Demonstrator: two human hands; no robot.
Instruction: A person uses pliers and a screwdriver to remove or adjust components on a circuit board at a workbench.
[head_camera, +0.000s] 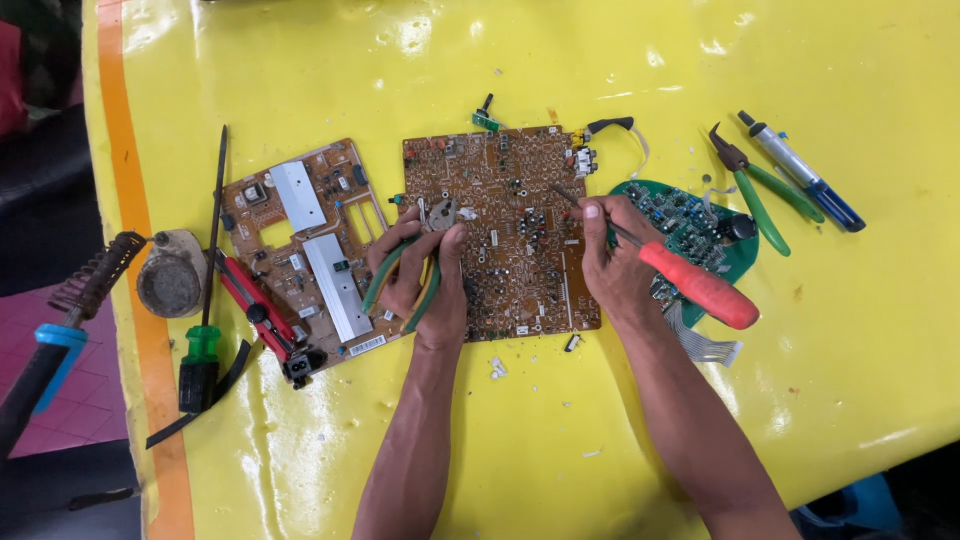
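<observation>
Fingers (405, 268) of my left hand (425, 285) are wrapped around the green handles of a pair of pliers (432, 240), whose nose rests on the large brown circuit board (500, 230) lying flat at the middle of the yellow desk (600, 60). My right hand (612, 262) is closed around a red-handled screwdriver (690, 282), its thin shaft reaching left so the tip sits on the same board near its upper right part. I judge I am at the stage of working a part loose: pliers gripping, driver prying. Whether the pliers' nose actually clamps a component I cannot tell. Next I would need a steady pull with the left while the right levers gently, keeping the board from sliding. Beside it lie a second brown board (310, 250) on the left and a green round board (695, 225) under my right wrist; spare green-handled cutters (755, 190) sit well apart.
</observation>
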